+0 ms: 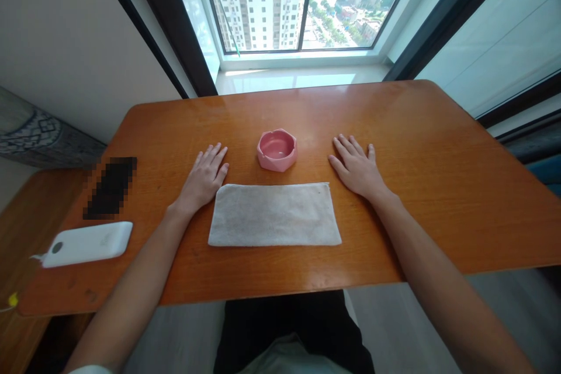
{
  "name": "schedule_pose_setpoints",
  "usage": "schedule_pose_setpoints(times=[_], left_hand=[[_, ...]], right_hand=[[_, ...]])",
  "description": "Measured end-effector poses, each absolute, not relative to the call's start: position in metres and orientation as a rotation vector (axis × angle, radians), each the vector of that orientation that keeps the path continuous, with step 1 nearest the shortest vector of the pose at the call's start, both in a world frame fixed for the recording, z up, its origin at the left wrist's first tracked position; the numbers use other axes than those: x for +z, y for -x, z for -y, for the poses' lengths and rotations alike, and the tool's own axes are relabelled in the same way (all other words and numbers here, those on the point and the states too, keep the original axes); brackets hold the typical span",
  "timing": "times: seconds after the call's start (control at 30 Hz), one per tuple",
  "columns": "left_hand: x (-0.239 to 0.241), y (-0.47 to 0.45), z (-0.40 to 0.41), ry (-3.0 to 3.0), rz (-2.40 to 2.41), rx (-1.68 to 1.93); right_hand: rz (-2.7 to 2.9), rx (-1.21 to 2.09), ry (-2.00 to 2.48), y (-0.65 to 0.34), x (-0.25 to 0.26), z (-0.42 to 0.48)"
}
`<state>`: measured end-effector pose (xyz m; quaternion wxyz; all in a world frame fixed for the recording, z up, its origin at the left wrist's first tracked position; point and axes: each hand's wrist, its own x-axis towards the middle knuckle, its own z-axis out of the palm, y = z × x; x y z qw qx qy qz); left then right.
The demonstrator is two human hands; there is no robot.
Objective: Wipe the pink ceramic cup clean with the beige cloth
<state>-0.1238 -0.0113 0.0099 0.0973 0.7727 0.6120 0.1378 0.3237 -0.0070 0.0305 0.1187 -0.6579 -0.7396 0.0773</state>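
Observation:
My left hand (204,178) lies flat on the orange wooden table (438,187), palm down, fingers stretched out, holding nothing. My right hand (357,166) rests the same way on the other side, also empty. Between them, slightly farther from me, stands a small pink ceramic dish (277,150) with a faceted rim, upright. In front of the dish a folded off-white cloth (274,214) lies flat on the table. The left hand's heel almost touches the cloth's far left corner; the right hand is just beyond its far right corner.
At the table's left end lie a white power bank (90,243) with a cable and a dark pixelated rectangle (110,187). A lower wooden surface (17,228) adjoins on the left. Beyond the far edge is a window sill (298,77) and large windows.

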Motion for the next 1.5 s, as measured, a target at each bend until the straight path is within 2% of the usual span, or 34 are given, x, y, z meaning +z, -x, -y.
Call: schedule_pose_setpoints(times=[0.2, 0.33, 0.5, 0.77, 0.93, 1.03, 1.2, 1.37, 1.5], left_hand=[[0.009, 0.124, 0.009, -2.297, -1.816, 0.420], [0.007, 0.126, 0.008, -2.300, -1.820, 0.406], [0.005, 0.127, 0.007, -2.320, -1.825, 0.403], [0.005, 0.126, 0.008, -2.324, -1.826, 0.374], [0.007, 0.125, 0.008, -2.309, -1.833, 0.362], [0.008, 0.125, 0.009, -2.305, -1.819, 0.373], [0.007, 0.125, 0.008, -2.305, -1.809, 0.425], [0.005, 0.126, 0.008, -2.315, -1.810, 0.419], [0.007, 0.125, 0.009, -2.316, -1.813, 0.397]], right_hand=[[2.010, -0.125, 1.549, -0.271, 0.065, 0.062], [2.333, 0.081, 1.043, -0.167, 0.072, 0.151], [2.475, 0.214, 1.203, -0.072, 0.041, 0.209], [2.291, 0.107, 0.913, -0.096, 0.007, 0.237], [2.091, 0.168, 0.782, -0.105, 0.023, 0.240], [1.924, 0.202, 0.883, -0.117, 0.052, 0.226], [1.642, 0.320, 1.293, -0.168, 0.084, 0.187], [1.435, 0.346, 1.716, -0.223, 0.062, 0.164], [1.494, 0.312, 1.851, -0.246, 0.041, 0.166]])
